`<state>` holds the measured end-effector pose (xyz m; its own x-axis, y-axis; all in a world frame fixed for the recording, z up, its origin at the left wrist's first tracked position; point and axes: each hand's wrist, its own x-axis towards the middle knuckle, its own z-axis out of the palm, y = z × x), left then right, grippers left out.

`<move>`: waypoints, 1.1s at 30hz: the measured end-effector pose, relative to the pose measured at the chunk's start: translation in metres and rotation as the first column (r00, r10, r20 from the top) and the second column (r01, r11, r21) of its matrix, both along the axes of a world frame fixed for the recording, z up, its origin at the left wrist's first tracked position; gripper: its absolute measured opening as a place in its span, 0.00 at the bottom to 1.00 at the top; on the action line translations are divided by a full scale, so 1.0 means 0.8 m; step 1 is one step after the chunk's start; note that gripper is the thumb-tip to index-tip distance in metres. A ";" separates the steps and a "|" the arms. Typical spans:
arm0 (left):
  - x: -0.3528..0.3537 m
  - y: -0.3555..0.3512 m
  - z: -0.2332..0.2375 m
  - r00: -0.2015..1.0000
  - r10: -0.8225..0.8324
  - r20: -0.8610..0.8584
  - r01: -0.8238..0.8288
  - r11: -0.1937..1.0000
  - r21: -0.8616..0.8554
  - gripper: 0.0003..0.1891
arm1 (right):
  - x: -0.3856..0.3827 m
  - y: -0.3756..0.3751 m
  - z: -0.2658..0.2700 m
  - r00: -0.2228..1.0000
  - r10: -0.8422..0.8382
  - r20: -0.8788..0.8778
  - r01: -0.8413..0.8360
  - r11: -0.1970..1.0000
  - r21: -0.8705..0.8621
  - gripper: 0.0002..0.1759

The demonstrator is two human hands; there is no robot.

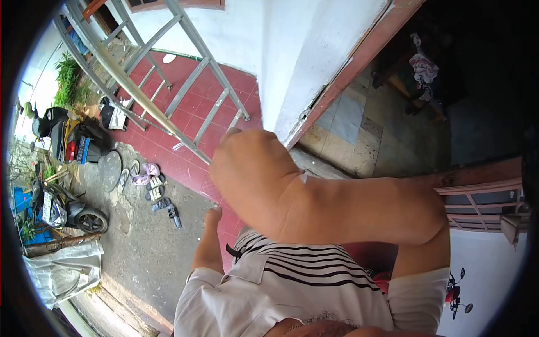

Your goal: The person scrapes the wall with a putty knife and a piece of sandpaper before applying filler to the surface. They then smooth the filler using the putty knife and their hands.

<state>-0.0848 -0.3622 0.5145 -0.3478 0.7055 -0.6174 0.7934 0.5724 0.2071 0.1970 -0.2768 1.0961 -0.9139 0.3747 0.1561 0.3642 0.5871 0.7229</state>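
My right hand (250, 168) is raised close to the camera, its back towards me and its fingers curled out of sight around a long beige pole (135, 90). From this hand the pole slants to the upper left, across a grey metal ladder (205, 62). My right forearm crosses the view and hides what lies behind it. My left hand (213, 212) is lower and farther off, beside the edge of the red tiles. It shows only as a small part, with its fingers and anything in them not clear.
Several sandals and shoes (152, 188) lie on the concrete by the red tiled floor (179, 90). Two motorbikes (73, 140) stand at the left. A white wall (292, 50) meets a reddish door frame (359, 62), with a dark room beyond. A barred window (483, 205) is at the right.
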 end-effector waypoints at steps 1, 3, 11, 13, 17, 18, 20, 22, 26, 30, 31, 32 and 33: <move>-0.002 -0.003 -0.007 1.000 0.000 -0.007 0.000 1.000 -0.020 0.36 | 0.007 0.016 -0.022 0.997 -0.065 -0.048 0.054 0.979 -0.199 0.09; 0.003 -0.001 -0.001 0.996 0.092 -0.015 -0.092 0.996 -0.009 0.42 | 0.032 0.039 -0.083 0.880 -0.474 -0.031 0.329 0.655 -0.681 0.08; -0.035 -0.009 -0.057 0.974 0.181 0.134 -0.211 0.942 0.262 0.28 | 0.275 -0.032 -0.343 0.175 -0.968 -0.180 0.210 0.215 -0.954 0.16; -0.025 0.000 -0.070 0.896 0.419 0.148 -0.443 0.808 0.388 0.25 | 0.338 -0.081 -0.428 0.067 -0.959 -0.277 0.215 0.284 -0.934 0.17; 0.012 0.050 -0.051 0.911 0.270 0.313 -0.383 0.835 0.395 0.23 | 0.426 -0.156 -0.523 -0.076 -0.969 -0.234 0.251 0.209 -0.945 0.17; 0.024 0.064 -0.052 0.940 0.208 0.272 -0.315 0.834 0.453 0.22 | 0.441 -0.175 -0.544 -0.096 -0.961 -0.260 0.264 0.227 -0.937 0.16; 0.066 0.095 -0.001 0.820 0.111 0.562 -0.411 0.798 0.441 0.18 | 0.468 -0.192 -0.568 -0.129 -0.976 -0.178 0.239 0.143 -0.960 0.15; 0.119 0.117 0.093 0.764 0.088 0.639 -0.440 0.795 0.417 0.14 | 0.498 -0.192 -0.598 -0.176 -0.978 -0.114 0.182 0.081 -0.980 0.17; 0.202 0.157 0.146 0.641 -0.051 0.766 -0.497 0.733 0.465 0.14 | 0.563 -0.170 -0.652 -0.059 -0.997 -0.056 0.260 0.038 -0.965 0.18; 0.286 0.181 0.238 0.450 -0.021 0.893 -0.600 0.733 0.320 0.16 | 0.596 -0.144 -0.658 0.010 -0.987 -0.158 0.211 0.156 -0.965 0.18; 0.308 0.185 0.260 0.423 -0.032 0.905 -0.643 0.694 0.324 0.16 | 0.606 -0.143 -0.652 -0.045 -0.990 -0.137 0.115 0.131 -0.985 0.19; 0.328 0.192 0.274 0.412 -0.033 0.910 -0.675 0.660 0.330 0.15 | 0.617 -0.141 -0.647 -0.012 -0.993 -0.116 0.084 0.115 -0.990 0.19; 0.346 0.199 0.293 0.588 0.044 0.808 -0.634 0.645 0.426 0.15 | 0.633 -0.140 -0.650 0.024 -0.995 -0.097 0.087 0.099 -0.991 0.19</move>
